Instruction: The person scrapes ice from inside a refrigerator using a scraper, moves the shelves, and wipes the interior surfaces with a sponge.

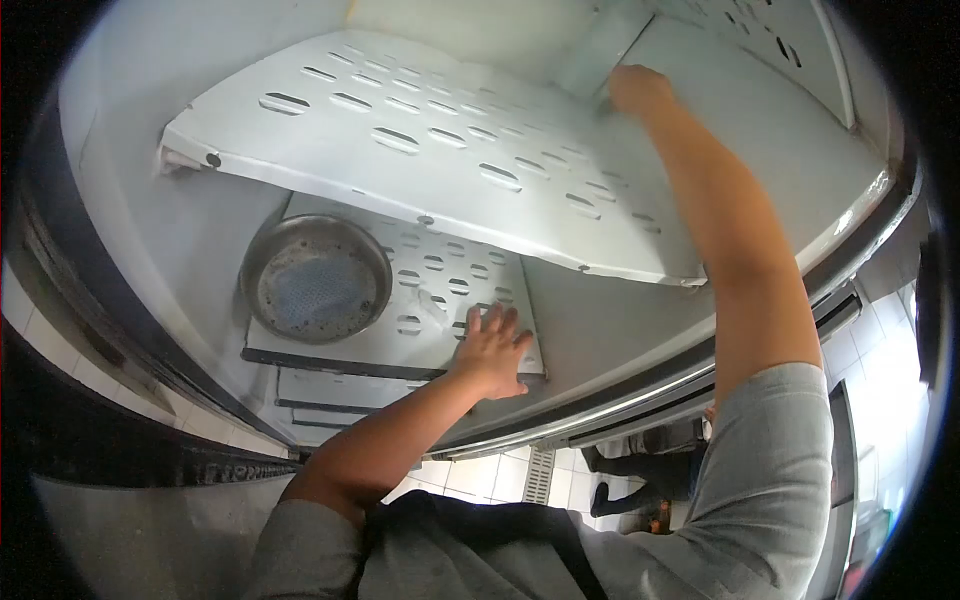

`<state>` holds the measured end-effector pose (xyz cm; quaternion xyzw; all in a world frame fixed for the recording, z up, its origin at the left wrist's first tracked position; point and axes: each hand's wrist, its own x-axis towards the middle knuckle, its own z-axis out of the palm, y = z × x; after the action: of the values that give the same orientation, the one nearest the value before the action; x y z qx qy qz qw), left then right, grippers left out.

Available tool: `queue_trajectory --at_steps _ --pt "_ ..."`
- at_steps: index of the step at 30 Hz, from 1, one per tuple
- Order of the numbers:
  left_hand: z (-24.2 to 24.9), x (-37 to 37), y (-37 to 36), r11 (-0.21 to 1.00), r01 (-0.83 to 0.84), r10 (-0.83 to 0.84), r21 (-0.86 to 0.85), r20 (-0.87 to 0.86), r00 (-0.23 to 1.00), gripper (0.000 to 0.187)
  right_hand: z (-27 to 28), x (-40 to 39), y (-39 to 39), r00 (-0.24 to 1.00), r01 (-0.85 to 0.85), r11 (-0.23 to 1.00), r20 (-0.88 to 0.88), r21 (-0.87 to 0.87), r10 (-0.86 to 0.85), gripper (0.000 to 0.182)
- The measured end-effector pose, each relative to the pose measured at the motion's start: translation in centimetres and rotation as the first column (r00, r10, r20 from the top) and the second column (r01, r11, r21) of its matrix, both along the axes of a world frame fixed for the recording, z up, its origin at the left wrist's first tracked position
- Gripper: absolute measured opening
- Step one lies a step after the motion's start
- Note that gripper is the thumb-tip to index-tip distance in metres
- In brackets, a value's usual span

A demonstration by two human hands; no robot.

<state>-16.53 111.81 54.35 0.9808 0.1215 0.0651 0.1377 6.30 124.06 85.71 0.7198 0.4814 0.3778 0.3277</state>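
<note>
My left hand [490, 350] rests with spread fingers on the front right part of the lower slotted white shelf [380, 358]. On that shelf's left side stands a round metal pan [317, 278] with bubbly liquid or suds in it. My right hand [640, 92] reaches far up beyond the upper slotted white shelf [450, 165], close to the cabinet's right inner wall [765, 125]. Its fingers look curled closed and slightly blurred; whatever they may hold is hidden. The upper shelf sits tilted above the lower one.
The white cabinet has a dark door frame [110, 290] on the left. Below the lower shelf, further shelf edges [340, 405] show. A floor drain grate [538, 475] lies in the tiled floor, and another person's dark shoes and legs [640, 490] appear at lower right.
</note>
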Motion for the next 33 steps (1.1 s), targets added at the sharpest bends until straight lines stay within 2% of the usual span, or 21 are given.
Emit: queue_trajectory --at_steps 2,3,5,8,10,11,13,14,17,19,24,26,28,29,31,32,33 --pt "0.3 0.2 -0.2 1.000 0.004 -0.004 -0.028 0.013 1.000 0.078 -0.1 4.9 2.9 0.956 -0.189 0.930 0.157 -0.314 0.248 0.023" --pt "0.2 0.0 0.0 0.999 0.004 -0.003 -0.033 0.007 1.000 0.077 0.2 4.5 2.6 0.971 -0.171 0.945 0.117 -0.278 0.210 0.025" --pt "-0.4 0.0 0.1 1.000 -0.010 0.011 -0.019 0.041 0.999 0.079 0.3 -0.1 0.6 0.994 -0.089 0.996 -0.069 -0.025 0.087 0.030" --pt "-0.6 -0.1 -0.2 0.999 -0.013 0.016 -0.049 0.061 0.998 0.079 2.0 -7.0 -2.1 0.964 -0.026 0.999 -0.265 0.033 0.034 0.040" --pt "0.1 0.5 -0.2 0.998 0.007 -0.003 -0.056 0.068 0.998 0.080 2.4 -11.3 -4.2 0.925 -0.100 0.994 -0.366 0.036 0.106 0.047" --pt "0.0 0.5 -0.4 0.998 0.012 -0.008 -0.060 0.066 0.998 0.081 2.0 -12.0 -4.0 0.907 -0.312 0.950 -0.292 0.019 0.303 0.035" --pt "-0.9 1.3 -0.6 0.997 0.021 -0.014 -0.074 0.100 0.995 0.082 2.0 -15.1 -9.3 0.805 -0.399 0.907 -0.422 0.134 0.416 0.027" --pt "-0.8 1.6 -0.9 0.999 0.030 -0.027 -0.024 0.097 0.995 0.082 1.0 -18.8 -12.2 0.689 -0.280 0.914 -0.602 0.293 0.403 0.029" --pt "-1.4 1.6 -1.1 0.999 0.024 -0.030 0.049 0.126 0.992 0.083 -2.6 -21.5 -18.0 0.696 -0.319 0.901 -0.573 0.292 0.432 0.023" --pt "-1.2 1.7 -1.0 0.997 0.055 -0.061 0.062 0.093 0.994 0.084 -5.5 -20.3 -19.6 0.622 -0.263 0.839 -0.580 0.477 0.525 0.021" --pt "-2.5 2.1 -0.7 0.988 0.069 -0.082 0.139 0.090 0.993 0.084 -7.4 -16.0 -22.9 0.716 -0.013 0.856 -0.593 0.517 0.369 0.018" --pt "-3.0 2.4 -0.5 0.990 0.061 -0.075 0.128 0.112 0.991 0.084 -5.3 -15.0 -24.7 0.750 -0.052 0.889 -0.570 0.455 0.335 0.017" --pt "-3.4 2.4 -0.1 0.993 0.066 -0.080 0.099 0.144 0.986 0.083 -3.1 -15.7 -25.2 0.806 -0.007 0.930 -0.549 0.367 0.222 0.017" --pt "-2.5 2.1 -0.5 0.996 0.038 -0.049 0.086 0.132 0.990 0.082 -1.8 -16.2 -24.4 0.857 0.069 0.947 -0.504 0.313 0.104 0.019" --pt "-1.3 1.7 -1.1 0.999 -0.009 0.003 0.050 0.116 0.993 0.080 0.5 -15.6 -22.3 0.876 0.097 0.962 -0.480 0.257 0.040 0.026" --pt "-1.1 1.4 -1.0 0.999 -0.015 0.011 0.038 0.110 0.994 0.080 0.9 -14.4 -20.5 0.887 0.068 0.954 -0.455 0.292 0.076 0.028" --pt "-1.1 1.3 -0.8 0.999 -0.034 0.031 0.026 0.120 0.992 0.080 1.6 -14.2 -19.4 0.922 0.067 0.983 -0.388 0.169 0.004 0.031"
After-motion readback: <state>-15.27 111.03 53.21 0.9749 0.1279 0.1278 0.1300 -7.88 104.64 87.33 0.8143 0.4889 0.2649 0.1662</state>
